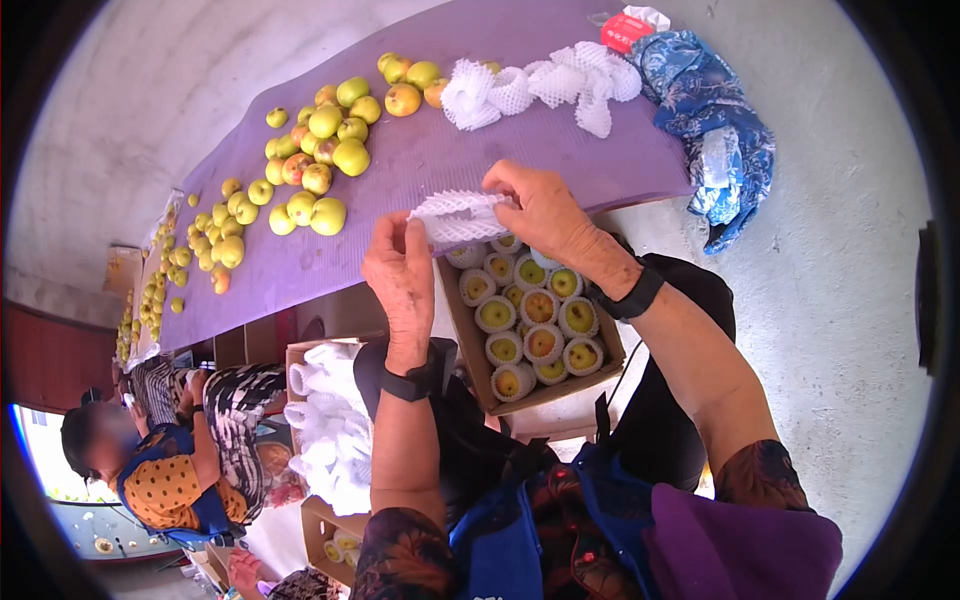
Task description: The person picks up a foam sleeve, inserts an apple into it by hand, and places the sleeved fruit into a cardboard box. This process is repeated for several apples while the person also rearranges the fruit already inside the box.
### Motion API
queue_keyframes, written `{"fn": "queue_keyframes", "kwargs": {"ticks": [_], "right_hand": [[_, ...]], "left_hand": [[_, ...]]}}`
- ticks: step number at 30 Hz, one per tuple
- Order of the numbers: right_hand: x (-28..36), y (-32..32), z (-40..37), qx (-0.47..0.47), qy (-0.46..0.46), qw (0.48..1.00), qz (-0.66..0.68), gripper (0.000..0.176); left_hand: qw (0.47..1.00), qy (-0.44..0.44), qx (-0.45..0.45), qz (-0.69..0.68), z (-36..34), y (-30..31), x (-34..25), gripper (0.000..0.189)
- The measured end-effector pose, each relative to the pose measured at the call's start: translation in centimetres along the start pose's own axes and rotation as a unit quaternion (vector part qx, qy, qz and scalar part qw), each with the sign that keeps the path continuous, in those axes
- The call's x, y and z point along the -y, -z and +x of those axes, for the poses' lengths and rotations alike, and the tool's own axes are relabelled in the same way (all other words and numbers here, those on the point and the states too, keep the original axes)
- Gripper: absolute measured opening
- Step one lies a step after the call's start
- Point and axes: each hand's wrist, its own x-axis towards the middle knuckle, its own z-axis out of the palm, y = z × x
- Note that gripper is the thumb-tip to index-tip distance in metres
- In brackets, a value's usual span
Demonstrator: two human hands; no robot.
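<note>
Between my two hands a white foam fruit net (455,215) is stretched sideways above the front edge of the purple-covered table. My left hand (400,260) pinches its left end, thumb against fingers. The right end is gripped by my right hand (540,205), whose fingers curl over it. No fruit shows inside the net. Just below my hands a cardboard box (470,345) holds several apples (541,307) in white foam nets, stems or ends facing up. More white foam nets (540,85) lie bunched on the table beyond my right hand.
Loose yellow-green apples (325,122) lie across the purple table cover (420,150). A blue patterned cloth (705,110) and a red packet (628,30) are at the right end. A box of foam nets (335,430) stands to my left, near a seated person (165,480).
</note>
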Motion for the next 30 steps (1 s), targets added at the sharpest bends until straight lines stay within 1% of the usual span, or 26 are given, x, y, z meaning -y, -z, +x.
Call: {"fn": "queue_keyframes", "kwargs": {"ticks": [2,3,5,9,11,12,13,14,15,16,17,18,20,22,24,26,28,29,30], "right_hand": [[0.3,-0.2,-0.2,0.006,0.037,0.998,-0.044,0.022],[0.3,-0.4,-0.3,0.006,0.037,0.998,-0.044,0.022],[0.1,-0.9,-0.4,-0.051,0.123,0.988,-0.075,0.024],[0.1,-0.9,-0.6,-0.051,0.123,0.989,-0.067,0.026],[-0.2,-0.8,-0.5,0.021,0.017,0.999,-0.046,0.026],[-0.2,-0.7,-0.5,0.021,0.017,0.999,-0.046,0.026],[0.0,-0.6,-0.4,0.018,-0.015,0.999,-0.037,0.025],[0.1,-0.6,-0.4,0.014,-0.046,0.998,-0.029,0.023],[0.0,-0.7,-0.4,0.015,-0.044,0.998,-0.029,0.023],[-0.2,-0.7,-0.4,-0.003,-0.018,0.999,-0.029,0.022],[-0.3,-0.8,-0.4,-0.021,0.008,0.999,-0.029,0.021],[-0.3,-0.7,-0.4,-0.02,0.01,0.999,-0.029,0.021],[-0.4,-0.7,-0.6,-0.037,0.066,0.996,-0.043,0.023],[-0.2,-0.8,-0.6,-0.038,0.076,0.995,-0.043,0.025],[0.2,-0.7,-0.5,-0.041,0.086,0.994,-0.043,0.027],[0.8,-0.6,-0.7,-0.029,0.122,0.992,-0.027,0.029],[1.3,-0.5,-0.8,-0.022,0.146,0.989,-0.014,0.03],[1.4,-0.5,-0.8,-0.015,0.167,0.986,0.0,0.031],[1.5,-0.6,-0.9,-0.015,0.171,0.985,0.0,0.031]], "left_hand": [[1.0,-0.015,0.006,0.018,-0.1,0.1,0.0,0.014],[0.999,-0.022,0.015,0.042,-0.3,-0.1,-0.1,0.014],[0.997,-0.028,0.026,0.066,-0.7,-0.5,-0.2,0.014],[0.998,-0.023,0.043,0.049,-1.3,-0.9,-1.5,0.016],[0.997,-0.023,0.047,0.051,-1.6,-1.2,-2.3,0.018],[0.997,-0.033,0.03,0.07,-1.7,-1.5,-2.5,0.023],[0.995,-0.043,0.013,0.089,-1.9,-1.8,-2.6,0.029],[0.995,-0.043,0.012,0.089,-2.2,-2.1,-2.7,0.029],[0.991,-0.038,0.023,0.123,-2.5,-2.5,-2.6,0.036],[0.987,-0.034,0.033,0.157,-2.7,-2.6,-2.5,0.042],[0.987,-0.034,0.032,0.156,-2.7,-2.6,-2.2,0.042],[0.985,-0.043,0.034,0.163,-2.7,-2.6,-1.7,0.045],[0.983,-0.051,0.034,0.17,-2.7,-2.5,-0.9,0.047],[0.973,-0.101,0.009,0.208,-2.5,-2.2,-0.5,0.051],[0.969,-0.111,-0.012,0.22,-2.5,-2.0,-0.6,0.049],[0.965,-0.122,-0.033,0.231,-2.5,-1.8,-0.8,0.048],[0.965,-0.149,-0.091,0.196,-2.5,-1.6,-0.9,0.043],[0.965,-0.15,-0.094,0.196,-2.5,-1.4,-0.9,0.043],[0.957,-0.187,-0.113,0.19,-2.4,-1.3,-0.7,0.041]]}}
